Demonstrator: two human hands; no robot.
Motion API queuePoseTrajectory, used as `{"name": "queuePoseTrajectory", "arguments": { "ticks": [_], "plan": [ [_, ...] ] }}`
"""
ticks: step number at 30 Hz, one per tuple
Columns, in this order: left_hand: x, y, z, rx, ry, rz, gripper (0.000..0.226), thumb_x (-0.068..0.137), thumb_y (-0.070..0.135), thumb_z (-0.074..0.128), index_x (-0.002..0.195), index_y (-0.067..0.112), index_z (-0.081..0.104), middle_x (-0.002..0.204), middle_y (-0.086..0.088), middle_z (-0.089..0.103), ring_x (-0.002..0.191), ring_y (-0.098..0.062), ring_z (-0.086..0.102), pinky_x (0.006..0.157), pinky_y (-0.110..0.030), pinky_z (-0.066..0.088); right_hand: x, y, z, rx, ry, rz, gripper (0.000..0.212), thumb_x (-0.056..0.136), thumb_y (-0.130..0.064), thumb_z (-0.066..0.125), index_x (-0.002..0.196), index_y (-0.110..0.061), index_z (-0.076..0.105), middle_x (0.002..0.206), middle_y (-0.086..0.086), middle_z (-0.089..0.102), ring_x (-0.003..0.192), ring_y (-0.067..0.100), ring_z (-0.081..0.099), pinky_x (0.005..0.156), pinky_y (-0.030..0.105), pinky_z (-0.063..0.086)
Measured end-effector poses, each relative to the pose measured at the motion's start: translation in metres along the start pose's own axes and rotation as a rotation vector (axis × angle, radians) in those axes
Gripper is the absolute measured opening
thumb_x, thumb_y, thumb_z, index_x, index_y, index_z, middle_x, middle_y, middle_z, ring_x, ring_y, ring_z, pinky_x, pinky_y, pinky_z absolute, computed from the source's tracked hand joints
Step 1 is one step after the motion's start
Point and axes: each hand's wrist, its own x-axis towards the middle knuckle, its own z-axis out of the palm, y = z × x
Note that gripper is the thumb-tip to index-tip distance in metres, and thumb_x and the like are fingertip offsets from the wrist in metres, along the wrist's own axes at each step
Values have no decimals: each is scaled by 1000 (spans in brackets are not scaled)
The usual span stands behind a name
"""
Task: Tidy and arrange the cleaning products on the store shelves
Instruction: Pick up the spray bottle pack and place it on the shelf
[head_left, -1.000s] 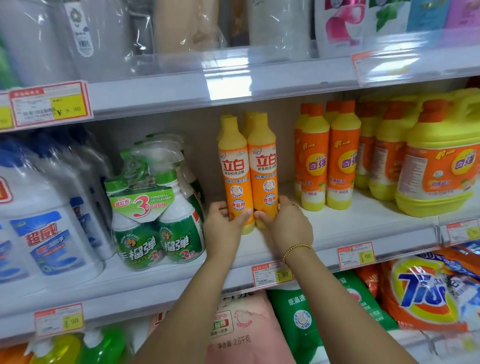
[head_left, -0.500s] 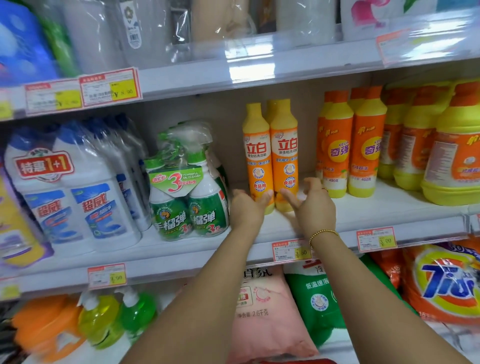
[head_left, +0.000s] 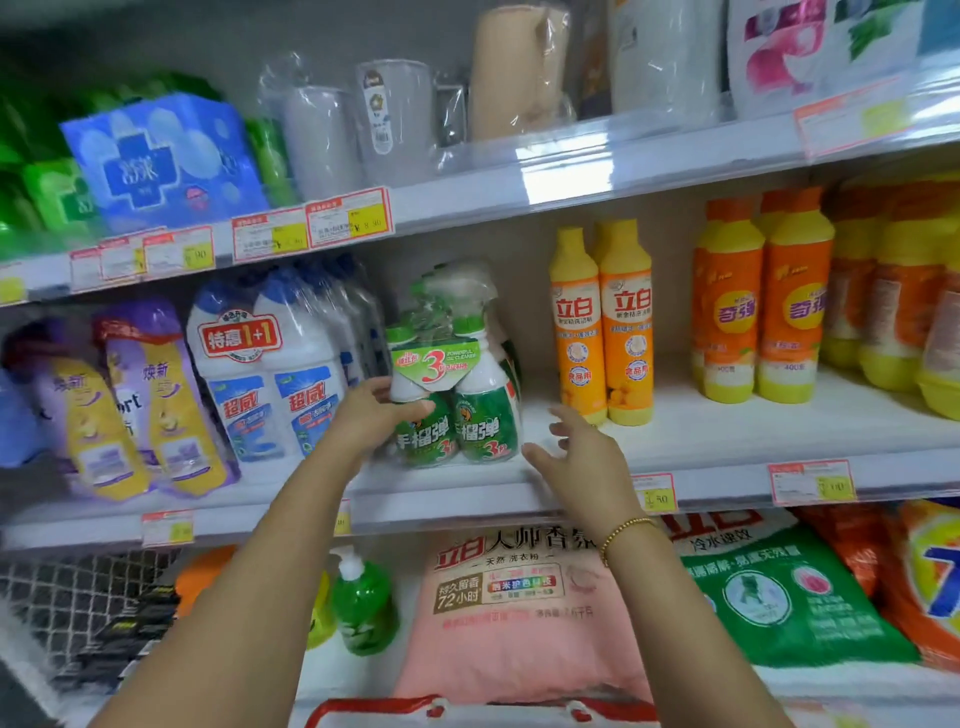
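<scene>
Gripping the spray pack (head_left: 467, 415) by its left side with my left hand (head_left: 371, 415), right hand (head_left: 579, 460) loose and empty just beside it, I may tip this top-heavy pack off the middle shelf's (head_left: 727, 434) near edge, where it stands.

Just one camera in this one, worn on the person's head. It faces the store shelving pretty much head-on, tipped a little downward. It's close in: both forearms come up from the bottom edge, and the left hand (head_left: 371, 415) and right hand (head_left: 582, 462) are up at the middle shelf (head_left: 467, 493). That shelf crosses the centre of the frame, with the green spray-bottle pack (head_left: 457, 395) near dead centre. The upper shelf (head_left: 571, 171) slants across the top third, and a pink bag (head_left: 519, 613) on the lower level fills the bottom. The lens is wide-angle, so the shelf lines tilt and the far left goes blurry.
</scene>
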Motion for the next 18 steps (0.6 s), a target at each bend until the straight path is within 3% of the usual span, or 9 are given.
{"name": "queuePoseTrajectory", "arguments": {
  "ticks": [3, 6, 9, 12, 15, 18],
  "plan": [
    [9, -9, -1, 18, -131, -27, 75, 71, 8, 81, 135, 9, 43, 125, -7, 58, 108, -23, 57, 92, -36, 48, -5, -5, 7, 27, -24, 1, 62, 88, -31, 64, 142, -17, 37, 135, 6, 54, 120, 24, 53, 96, 33, 42],
    [11, -9, 8, -6, -118, 12, 70, 67, 14, 86, 121, 16, 42, 121, -5, 57, 105, -22, 57, 89, -37, 50, -5, -9, 3, 72, -30, 0, 57, 89, -29, 64, 139, -17, 41, 134, 5, 55, 118, 23, 54, 93, 31, 43],
    [4, -6, 17, 34, -114, 82, 79, 62, 21, 89, 127, 15, 44, 123, -4, 59, 106, -24, 60, 90, -44, 52, -6, -13, -6, 140, -26, -13, 55, 88, -23, 65, 138, -17, 43, 132, 4, 57, 115, 20, 56, 87, 25, 41],
    [-15, -4, 23, 83, -26, 257, 76, 58, 17, 91, 123, 16, 53, 117, -1, 65, 104, -20, 62, 88, -35, 52, -8, -18, -14, 201, -15, -36, 64, 87, -24, 67, 143, -18, 37, 137, 2, 53, 119, 19, 53, 92, 27, 42],
    [-47, -1, 21, 125, 49, 482, 69, 56, 15, 92, 110, 35, 53, 108, 13, 64, 98, -6, 60, 79, -16, 46, -16, -25, -23, 357, -1, -67, 75, 82, -30, 72, 145, -25, 32, 134, -11, 50, 120, 15, 51, 93, 25, 43],
    [-81, -2, 13, 192, 130, 694, 71, 59, 19, 91, 108, 48, 49, 113, 16, 61, 104, 3, 56, 84, -13, 45, -29, -34, -38, 577, -59, -90, 55, 73, -29, 80, 120, -29, 50, 112, -23, 54, 108, 9, 57, 77, 12, 45]
  ]
}}
